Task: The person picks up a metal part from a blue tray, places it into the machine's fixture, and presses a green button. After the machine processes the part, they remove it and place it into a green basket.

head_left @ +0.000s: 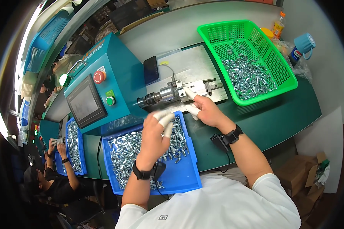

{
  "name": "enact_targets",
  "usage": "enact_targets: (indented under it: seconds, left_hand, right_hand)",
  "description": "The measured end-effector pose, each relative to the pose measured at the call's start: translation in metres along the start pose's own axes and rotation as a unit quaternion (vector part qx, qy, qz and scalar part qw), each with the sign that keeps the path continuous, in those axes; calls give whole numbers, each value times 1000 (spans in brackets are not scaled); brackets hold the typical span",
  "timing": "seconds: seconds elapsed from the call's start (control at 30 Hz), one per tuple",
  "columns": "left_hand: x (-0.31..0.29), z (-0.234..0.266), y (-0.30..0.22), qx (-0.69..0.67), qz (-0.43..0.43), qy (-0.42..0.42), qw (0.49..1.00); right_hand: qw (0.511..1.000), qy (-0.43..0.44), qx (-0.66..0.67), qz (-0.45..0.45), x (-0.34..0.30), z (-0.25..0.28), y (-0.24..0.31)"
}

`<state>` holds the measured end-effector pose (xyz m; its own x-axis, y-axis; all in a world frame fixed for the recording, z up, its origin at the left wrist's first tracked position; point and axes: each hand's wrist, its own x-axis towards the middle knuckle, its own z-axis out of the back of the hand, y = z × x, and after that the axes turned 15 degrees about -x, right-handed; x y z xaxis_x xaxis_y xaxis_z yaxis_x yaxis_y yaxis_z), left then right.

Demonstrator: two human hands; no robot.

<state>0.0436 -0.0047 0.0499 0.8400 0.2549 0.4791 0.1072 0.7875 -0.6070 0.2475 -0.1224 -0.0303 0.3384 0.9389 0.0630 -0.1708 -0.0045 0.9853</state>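
My left hand is over the blue tray, slightly blurred. White finger cots cover its fingertips, which look bent but apart, with nothing visible between them. Small shiny metal fittings are heaped in the tray below. My right hand is at the clamping fixture on the metal plate. Its index finger reaches to the fixture's pale block, while the thumb is held apart. Left of the fixture, a round metal chuck projects from the teal machine. Whether a fitting sits in the fixture is too small to tell.
A green basket holding many fittings stands at the back right. The machine carries a screen and a red button. A dark phone lies behind the chuck. At far left another person works beside another tray.
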Motion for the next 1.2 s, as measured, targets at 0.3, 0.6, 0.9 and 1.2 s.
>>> enact_targets:
  seconds: [0.3, 0.6, 0.9, 1.2]
  left_hand:
    - [-39, 2, 13, 1, 90, 19, 996]
    - [-44, 8, 17, 25, 102, 23, 994]
    - [-45, 18, 15, 48, 124, 38, 990]
    - [-51, 24, 7, 108, 230, 44, 966]
  right_hand:
    - [997, 21, -71, 2, 3, -6, 3]
    - [996, 29, -83, -30, 2, -6, 8]
    - [998, 35, -50, -33, 1, -6, 8]
    - [992, 0, -127, -27, 0, -1, 11]
